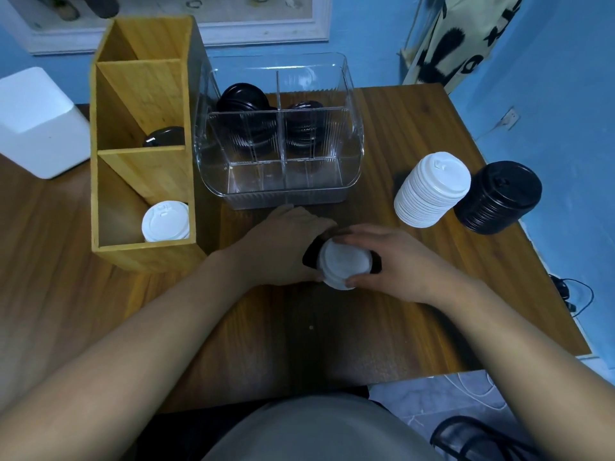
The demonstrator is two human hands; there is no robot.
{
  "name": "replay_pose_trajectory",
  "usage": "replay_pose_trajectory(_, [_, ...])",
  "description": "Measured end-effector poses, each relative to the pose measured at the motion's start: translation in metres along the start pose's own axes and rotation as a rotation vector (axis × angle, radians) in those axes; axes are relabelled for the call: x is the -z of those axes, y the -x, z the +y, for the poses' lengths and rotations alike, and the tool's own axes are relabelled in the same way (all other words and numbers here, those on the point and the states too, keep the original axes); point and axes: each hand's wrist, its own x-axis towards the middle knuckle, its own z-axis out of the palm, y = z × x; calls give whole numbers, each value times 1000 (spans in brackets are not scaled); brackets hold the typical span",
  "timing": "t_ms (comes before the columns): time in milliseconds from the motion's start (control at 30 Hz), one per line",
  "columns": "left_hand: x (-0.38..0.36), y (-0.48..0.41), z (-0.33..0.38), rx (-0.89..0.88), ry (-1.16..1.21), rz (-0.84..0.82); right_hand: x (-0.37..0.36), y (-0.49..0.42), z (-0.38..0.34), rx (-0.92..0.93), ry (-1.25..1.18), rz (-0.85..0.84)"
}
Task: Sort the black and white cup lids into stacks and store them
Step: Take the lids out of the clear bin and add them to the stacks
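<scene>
Both the left hand (286,247) and the right hand (396,261) curl fingers round a mixed pile (339,261), white lid (346,269) on black lids (311,256), at the middle of the counter (332,327); a sorting step, I judge, with that lid due next on the white stack (432,194) near the right edge.

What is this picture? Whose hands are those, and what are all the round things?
There is no machine here. A person wears a camera on their head, so you see their own arms from above. The left hand and right hand grip a small pile of cup lids, white on top, black edges showing underneath. On the table to the right stand a white stack and a black stack. A wooden rack holds white lids in its near slot and black lids in the middle one. The clear box behind has more black lids in its back parts.
</scene>
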Motion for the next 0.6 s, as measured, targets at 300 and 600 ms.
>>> replay_pose_trajectory(300, [1,7,4,38,19,18,-6,-3,4,31,48,-35])
replay_pose_trajectory(600, [-2,9,0,-10,41,27,-11,-5,10,87,172,-58])
